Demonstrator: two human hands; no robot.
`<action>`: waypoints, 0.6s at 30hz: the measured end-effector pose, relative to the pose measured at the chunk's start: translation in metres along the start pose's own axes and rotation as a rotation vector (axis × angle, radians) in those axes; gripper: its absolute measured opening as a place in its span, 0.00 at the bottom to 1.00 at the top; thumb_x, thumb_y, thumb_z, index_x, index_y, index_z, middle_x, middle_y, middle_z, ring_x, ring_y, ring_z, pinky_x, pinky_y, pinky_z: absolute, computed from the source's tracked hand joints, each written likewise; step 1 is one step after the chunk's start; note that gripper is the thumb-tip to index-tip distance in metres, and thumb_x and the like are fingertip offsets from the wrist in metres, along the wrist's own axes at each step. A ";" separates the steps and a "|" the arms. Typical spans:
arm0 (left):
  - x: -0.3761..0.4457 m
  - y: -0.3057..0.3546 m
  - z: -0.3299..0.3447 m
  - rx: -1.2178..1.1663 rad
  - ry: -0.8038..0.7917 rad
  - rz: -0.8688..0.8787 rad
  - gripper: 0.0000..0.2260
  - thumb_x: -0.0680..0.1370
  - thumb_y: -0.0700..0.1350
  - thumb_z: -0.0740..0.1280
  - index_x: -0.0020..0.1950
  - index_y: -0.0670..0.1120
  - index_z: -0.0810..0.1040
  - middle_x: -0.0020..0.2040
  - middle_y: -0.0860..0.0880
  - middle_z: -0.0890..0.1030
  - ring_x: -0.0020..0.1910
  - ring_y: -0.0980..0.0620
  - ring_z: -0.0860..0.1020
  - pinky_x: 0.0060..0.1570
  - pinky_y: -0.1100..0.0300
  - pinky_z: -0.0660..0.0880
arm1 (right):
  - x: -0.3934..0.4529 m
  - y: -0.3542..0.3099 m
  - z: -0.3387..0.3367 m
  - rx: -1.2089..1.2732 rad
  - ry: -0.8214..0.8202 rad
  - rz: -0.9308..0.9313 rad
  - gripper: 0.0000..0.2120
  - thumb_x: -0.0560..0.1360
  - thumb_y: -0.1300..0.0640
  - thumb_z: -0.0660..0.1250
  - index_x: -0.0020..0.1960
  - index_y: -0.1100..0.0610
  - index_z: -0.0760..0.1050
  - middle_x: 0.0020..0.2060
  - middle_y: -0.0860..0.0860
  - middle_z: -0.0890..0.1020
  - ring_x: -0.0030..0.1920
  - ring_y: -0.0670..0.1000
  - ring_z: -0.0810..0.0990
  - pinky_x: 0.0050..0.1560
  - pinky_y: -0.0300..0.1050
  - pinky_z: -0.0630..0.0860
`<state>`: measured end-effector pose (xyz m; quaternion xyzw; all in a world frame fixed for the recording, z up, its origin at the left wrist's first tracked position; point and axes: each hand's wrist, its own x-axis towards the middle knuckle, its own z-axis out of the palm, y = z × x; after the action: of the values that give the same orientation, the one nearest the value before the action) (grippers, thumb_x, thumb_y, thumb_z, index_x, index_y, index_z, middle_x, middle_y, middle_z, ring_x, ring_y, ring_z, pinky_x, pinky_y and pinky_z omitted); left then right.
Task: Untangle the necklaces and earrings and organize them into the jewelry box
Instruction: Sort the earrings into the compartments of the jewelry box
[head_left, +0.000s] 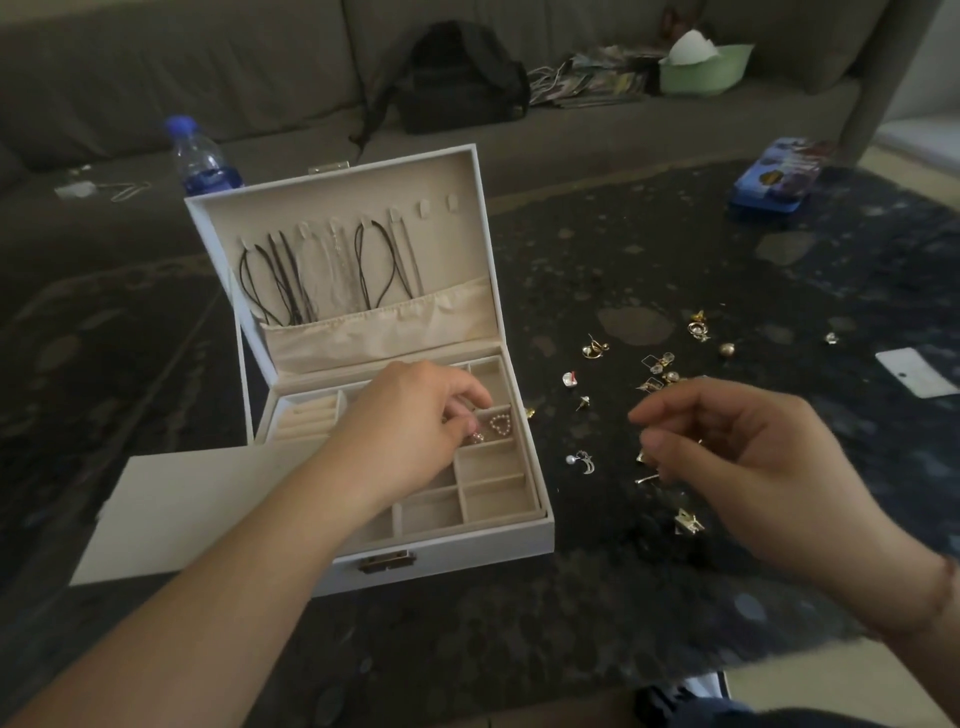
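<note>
Everything's placed off the jewelry box (441, 543), which sits open on a dark speckled table (519, 639). Behind its left corner there's a water bottle (200, 158), and a white card (171, 509) lies against its left front. Inside the lid, necklaces (332, 270) hang from hooks, ends tucked into the fabric pocket. The left hand (415, 421) is over the tray, its grip pinching a small pearl earring (478, 437) at the compartment holding a heart-shaped pearl earring (501, 423); the fingers hide most of the pinched one. Right of the box, loose earrings (654, 371) are scattered on the table, and the right hand (737, 467) hovers over them with fingers curled. It's blurry, so I can't tell if it's holding anything. Further right is a blue tin (776, 179), with a grey sofa (156, 78) behind the box.
</note>
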<state>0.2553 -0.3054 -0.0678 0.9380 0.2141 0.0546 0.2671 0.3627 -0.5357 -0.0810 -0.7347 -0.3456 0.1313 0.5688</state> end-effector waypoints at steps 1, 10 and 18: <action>-0.001 0.000 0.001 0.035 0.031 0.017 0.09 0.77 0.43 0.71 0.55 0.55 0.83 0.42 0.59 0.85 0.41 0.63 0.82 0.51 0.54 0.80 | 0.001 0.002 -0.002 0.014 0.018 0.006 0.10 0.72 0.61 0.71 0.45 0.45 0.81 0.34 0.50 0.83 0.35 0.60 0.80 0.35 0.46 0.77; 0.002 -0.004 0.005 0.200 0.129 0.312 0.06 0.78 0.47 0.69 0.53 0.53 0.84 0.45 0.59 0.77 0.43 0.59 0.75 0.42 0.60 0.75 | 0.009 0.016 -0.017 0.010 0.113 0.024 0.09 0.73 0.61 0.70 0.45 0.46 0.82 0.34 0.52 0.84 0.32 0.49 0.80 0.39 0.45 0.77; 0.011 -0.017 0.000 0.130 -0.049 0.341 0.12 0.76 0.46 0.72 0.59 0.56 0.82 0.48 0.61 0.74 0.49 0.59 0.75 0.51 0.53 0.76 | 0.015 0.027 -0.031 -0.172 0.207 0.042 0.07 0.72 0.60 0.72 0.41 0.48 0.82 0.33 0.45 0.83 0.33 0.43 0.79 0.34 0.29 0.70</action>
<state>0.2585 -0.2879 -0.0768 0.9771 0.0482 0.0622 0.1978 0.4008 -0.5518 -0.0930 -0.7974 -0.2796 0.0363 0.5335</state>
